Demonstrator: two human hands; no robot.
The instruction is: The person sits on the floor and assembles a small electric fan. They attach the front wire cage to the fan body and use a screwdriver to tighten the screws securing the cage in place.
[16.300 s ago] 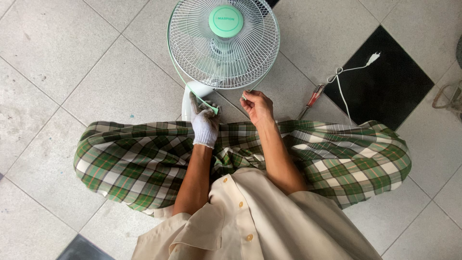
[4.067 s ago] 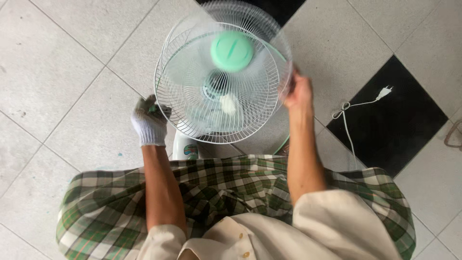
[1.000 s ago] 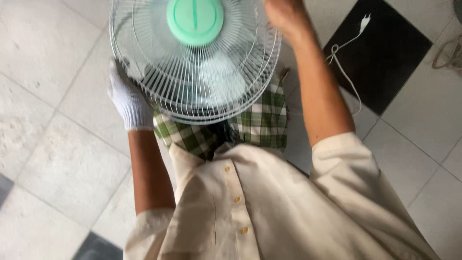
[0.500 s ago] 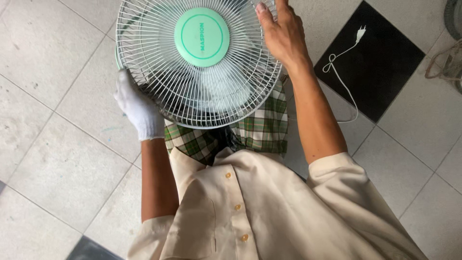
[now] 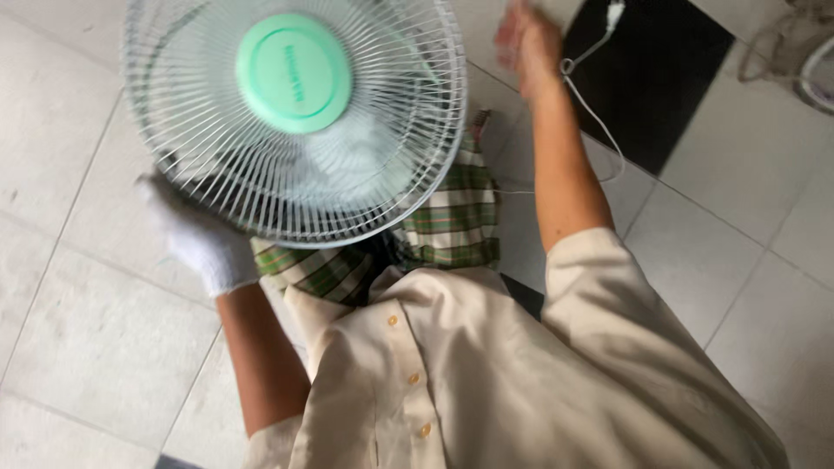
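A white wire-grille fan (image 5: 365, 187) with a mint-green round hub cap (image 5: 294, 72) is held up off the floor, face toward me, over my plaid sarong (image 5: 452, 221). My left hand (image 5: 201, 241), in a white knit glove, grips the fan at its lower left rim from beneath. My right hand (image 5: 526, 39), bare and blurred, is off the grille to the fan's upper right. It is close to the white power cord (image 5: 599, 122), and I cannot tell whether it touches the cord.
The cord runs up to a white plug (image 5: 615, 10) lying on a black floor tile (image 5: 673, 74). Pale grey tiles cover the floor elsewhere. A coil-like object (image 5: 817, 61) sits at the top right corner.
My right hand has left the grille's right side and moved up toward the cord. The fan has shifted left and tilted, with my gloved left hand still under its rim.
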